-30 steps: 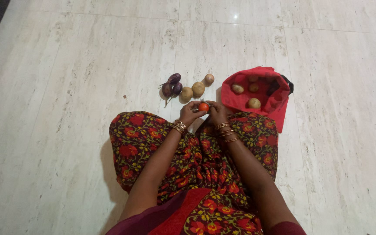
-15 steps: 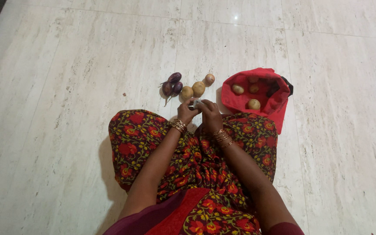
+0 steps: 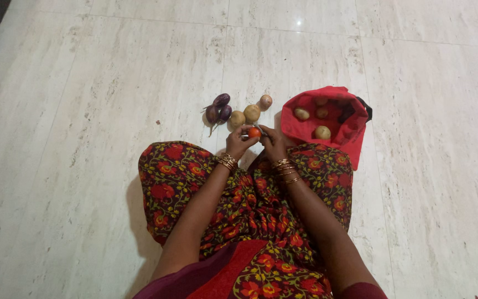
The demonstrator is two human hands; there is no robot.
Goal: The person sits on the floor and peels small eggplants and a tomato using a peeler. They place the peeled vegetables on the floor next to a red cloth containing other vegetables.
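a person sits on a pale marble-look tiled floor (image 3: 84,111), knees covered by a dark skirt with red flowers (image 3: 172,177). at left lie three small purple aubergines (image 3: 218,109), and just beside them a short row of three potatoes (image 3: 252,112). in front of the knees, the left hand (image 3: 239,142), bangles at the wrist, curls its fingers around a small red-orange tomato (image 3: 255,133), which sits between both hands just above the skirt's edge. the right hand (image 3: 275,145), also bangled, closes against the tomato from the other side, fingertips pinching at it; whether it holds anything more cannot be told. at right, an open red cloth bag (image 3: 349,135) rests on the floor with more potatoes inside.
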